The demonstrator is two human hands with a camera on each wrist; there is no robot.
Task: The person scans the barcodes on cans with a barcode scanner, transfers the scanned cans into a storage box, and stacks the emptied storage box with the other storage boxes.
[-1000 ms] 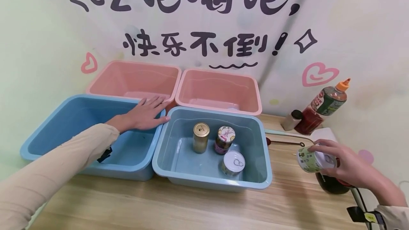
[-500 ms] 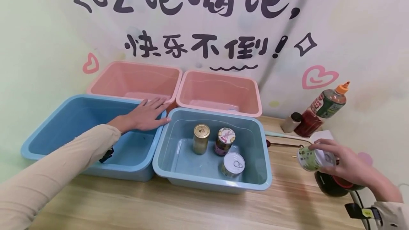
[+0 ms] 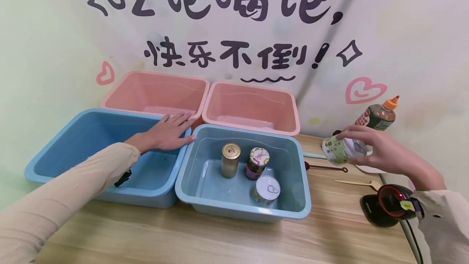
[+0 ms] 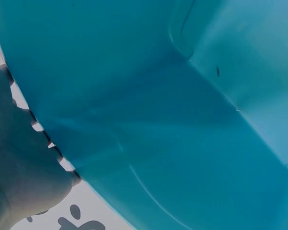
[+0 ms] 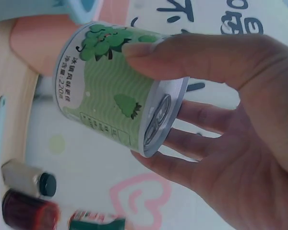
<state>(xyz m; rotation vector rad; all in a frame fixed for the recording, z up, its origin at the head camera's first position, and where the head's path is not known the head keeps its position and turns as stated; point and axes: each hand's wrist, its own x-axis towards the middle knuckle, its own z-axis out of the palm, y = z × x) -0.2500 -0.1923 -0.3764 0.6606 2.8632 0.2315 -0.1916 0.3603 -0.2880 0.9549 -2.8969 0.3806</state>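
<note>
Tabletop [image 3: 220, 241], four tubs [image 3: 242, 212], one green can [image 5: 110, 86]

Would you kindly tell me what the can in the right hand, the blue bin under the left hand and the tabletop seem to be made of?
Can: probably metal with a smooth green print; its pull-tab end looks silvery.
Blue bin: likely moulded plastic, smooth and softly shiny, with one even colour.
Tabletop: satin wood, or perhaps laminate, from the grain.
</note>
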